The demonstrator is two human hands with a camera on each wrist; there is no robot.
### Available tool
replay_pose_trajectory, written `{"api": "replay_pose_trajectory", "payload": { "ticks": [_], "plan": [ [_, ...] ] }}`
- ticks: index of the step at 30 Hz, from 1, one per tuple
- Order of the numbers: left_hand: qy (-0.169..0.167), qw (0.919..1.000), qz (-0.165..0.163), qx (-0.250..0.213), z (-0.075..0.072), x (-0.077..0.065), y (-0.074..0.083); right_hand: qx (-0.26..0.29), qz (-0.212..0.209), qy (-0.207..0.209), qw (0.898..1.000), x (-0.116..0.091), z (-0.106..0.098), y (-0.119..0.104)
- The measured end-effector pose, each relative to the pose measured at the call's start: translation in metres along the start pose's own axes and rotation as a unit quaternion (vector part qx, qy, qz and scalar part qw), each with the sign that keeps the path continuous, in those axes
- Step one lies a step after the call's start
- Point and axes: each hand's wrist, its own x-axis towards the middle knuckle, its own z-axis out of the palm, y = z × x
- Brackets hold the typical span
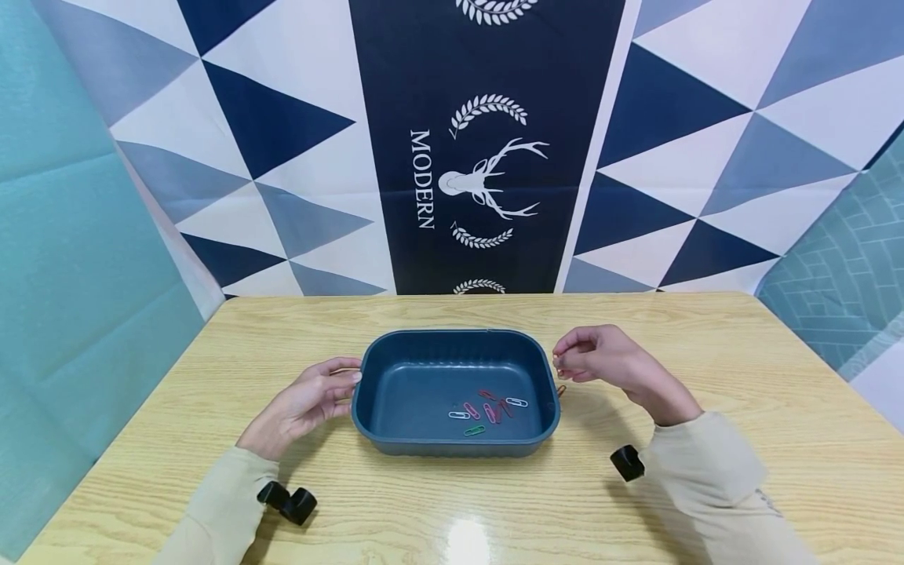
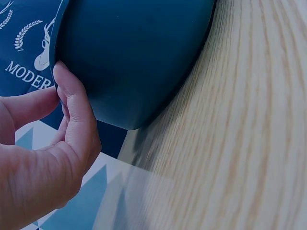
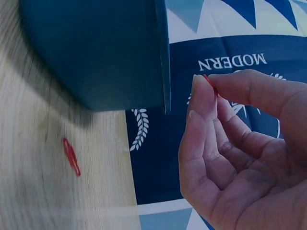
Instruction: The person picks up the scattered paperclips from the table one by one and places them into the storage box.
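A dark blue plastic tub [image 1: 438, 449] stands on the wooden table. In it lie several paper clips, among them a green paper clip [image 1: 475, 431], a white paper clip [image 1: 517, 402] and some red and pink ones. My left hand [image 1: 314, 400] holds the tub's left rim between thumb and fingers. To the right of the tub, my right hand [image 1: 607, 362] pinches a red paper clip [image 3: 210, 84] between thumb and fingertip, a little above the tabletop. Another red paper clip [image 3: 71, 157] lies on the table close to the tub's right side, partly hidden by it in the head view.
The wooden table [image 1: 395, 510] extends around the tub on every side. Behind it hangs a patterned cloth [image 1: 297, 102] with triangles and a deer print. Black camera mounts are on both wrists, beside the cream sleeves [image 1: 219, 502].
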Motion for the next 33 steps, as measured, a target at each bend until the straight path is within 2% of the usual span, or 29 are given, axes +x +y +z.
{"api": "replay_pose_trajectory", "payload": {
  "ticks": [8, 12, 21, 33],
  "plan": [
    [0.005, 0.9999, -0.006, -0.007, 0.001, -0.001, 0.001, 0.018, -0.007, -0.011, 1.0, 0.004, 0.011, -0.014],
    [-0.001, 1.0, 0.001, -0.004, 0.0, -0.002, 0.002, 0.017, -0.012, -0.015, 1.0, 0.007, 0.019, -0.019],
    [0.004, 0.9999, -0.009, -0.006, -0.002, -0.002, 0.001, 0.015, -0.022, -0.024, 0.999, 0.016, 0.036, -0.029],
    [-0.002, 1.0, -0.003, -0.005, 0.0, -0.001, 0.0, 0.007, -0.011, -0.035, 0.999, 0.024, 0.051, -0.034]
  ]
}}
